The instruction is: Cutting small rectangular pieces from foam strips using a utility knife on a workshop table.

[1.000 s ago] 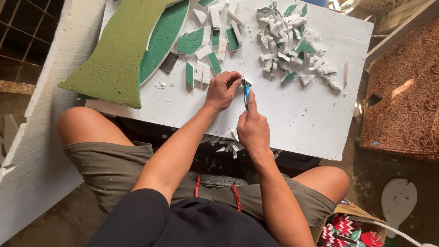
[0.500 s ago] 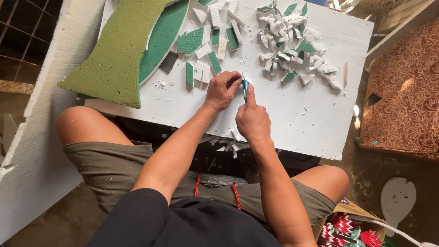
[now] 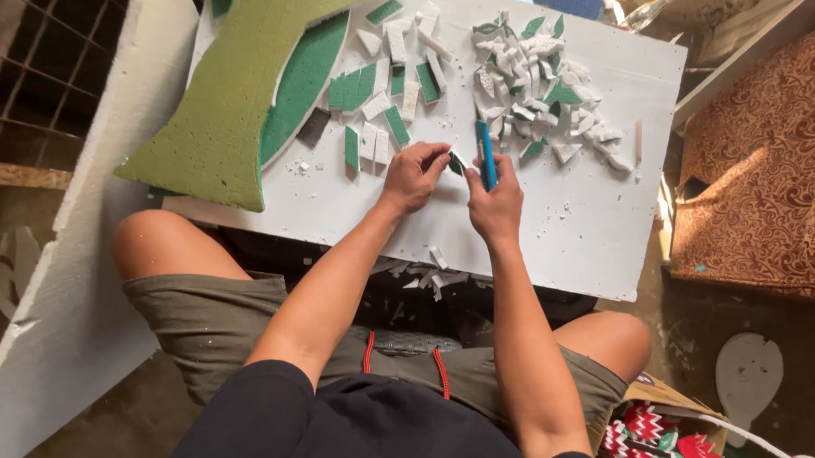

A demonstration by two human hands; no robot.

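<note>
Foam, a small dark green piece [image 3: 455, 163], sits pinched at the fingertips of the left hand [image 3: 414, 175] near the middle of the frame, mostly hidden by both hands so its shape is hard to make out. Just to its right, the right hand [image 3: 497, 204] is closed around a slim blue craft knife [image 3: 486, 154], its blade end covered. Both rest over the white foam-board surface [image 3: 572, 227]. Above lies a heap of white and green foam offcuts [image 3: 542, 79]; at upper left, a large green curved foam sheet [image 3: 240, 84], cut off by the frame's top edge.
</note>
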